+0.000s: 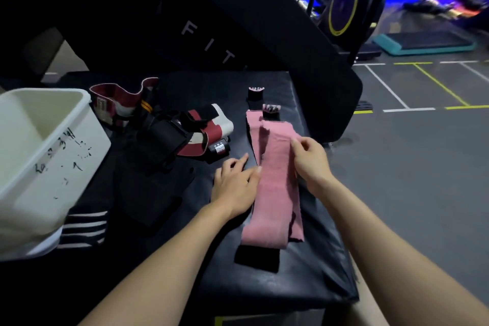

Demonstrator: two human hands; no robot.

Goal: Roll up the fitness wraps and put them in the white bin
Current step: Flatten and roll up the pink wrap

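Observation:
Two pink fitness wraps (275, 188) lie lengthwise and overlapping on a black padded bench (312, 278), their black ends pointing away and toward me. My left hand (235, 182) lies flat with straight fingers against the left edge of the upper pink wrap. My right hand (309, 161) pinches that wrap's right edge between thumb and fingers. The white bin (34, 161) stands at the left and its visible inside looks bare. Red, white and black wraps (201, 132) lie tangled between the bin and the pink wraps.
A small rolled black-and-red wrap (219, 151) sits just beyond my left hand. A black striped cloth (84, 230) lies under the bin's near corner. A slanted black pad (211, 21) rises behind the bench. Grey gym floor (423, 167) with painted lines is to the right.

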